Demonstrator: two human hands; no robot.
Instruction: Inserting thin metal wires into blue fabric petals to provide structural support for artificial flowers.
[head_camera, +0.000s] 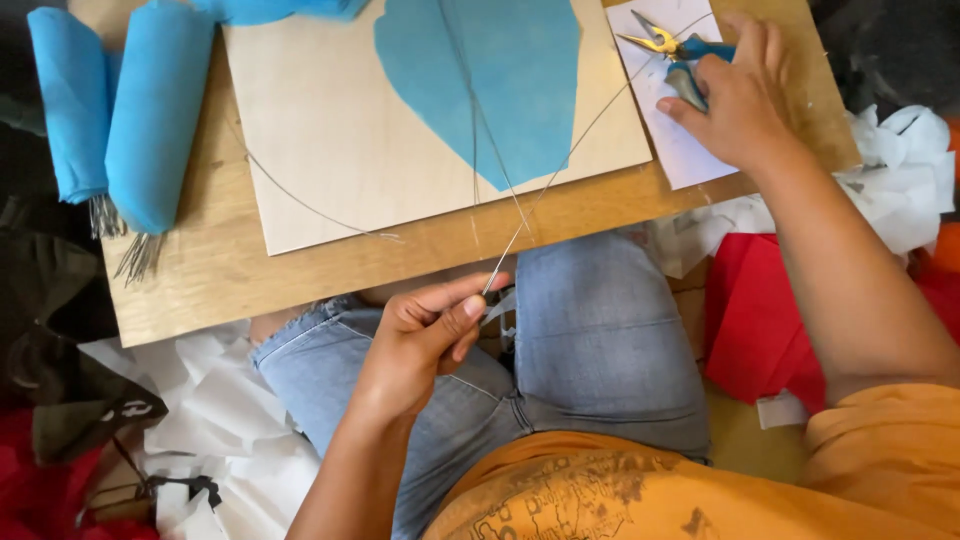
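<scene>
One thin wire (560, 165) slants from left hand (420, 340) toward pliers (675, 55).

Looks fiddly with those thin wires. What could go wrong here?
The left hand pinches the ends of long thin wires that cross the blue paper shape; a tug might tear or shift it. The right hand is on the pliers, whose pointed tips could perhaps snag the white sheet beneath.

We see a brown wooden board (300, 290) resting across the lap. On it lie a pale plywood sheet (330, 140), two blue paper rolls (150, 110) with wire ends poking out, and a white paper sheet (680, 150) at the far right.
</scene>
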